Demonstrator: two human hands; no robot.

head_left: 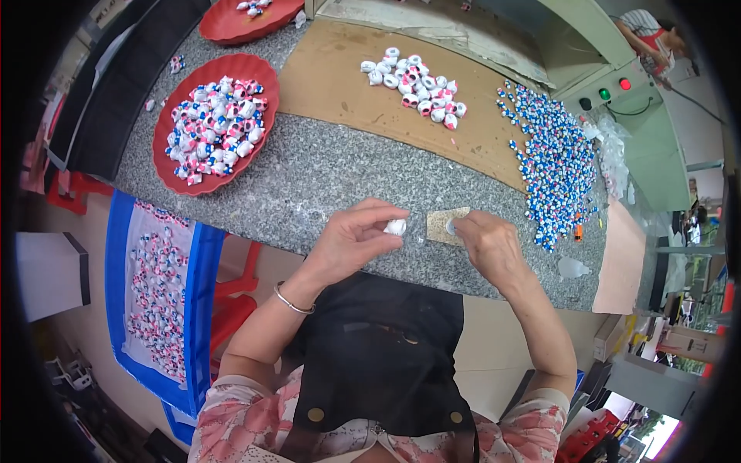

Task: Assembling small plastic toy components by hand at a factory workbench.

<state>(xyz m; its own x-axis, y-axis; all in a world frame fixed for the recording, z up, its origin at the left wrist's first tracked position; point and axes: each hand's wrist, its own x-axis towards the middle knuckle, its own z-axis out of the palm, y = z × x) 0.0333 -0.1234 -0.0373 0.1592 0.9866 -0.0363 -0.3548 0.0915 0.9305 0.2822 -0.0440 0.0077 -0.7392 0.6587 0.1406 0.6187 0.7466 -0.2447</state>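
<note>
My left hand (345,238) pinches a small white rounded piece (396,227) between thumb and fingers, just above the near edge of the grey speckled worktop. My right hand (492,245) is closed, its fingertips on a small pale, translucent round thing (451,226) whose kind I cannot make out. That thing sits at a beige grainy pad (437,230) lying on the worktop (340,166). Beyond my hands, a loose group of small white and pink pieces (421,86) lies on a brown cardboard sheet (332,73).
Left stands a red scalloped bowl (272,116) of white, pink and blue pieces; another red bowl (255,29) is behind it. A blue crate (116,270) is below. Right lie a heap of tiny blue-and-white pieces (552,158) and a translucent bulb (573,268), beside a green machine (644,127).
</note>
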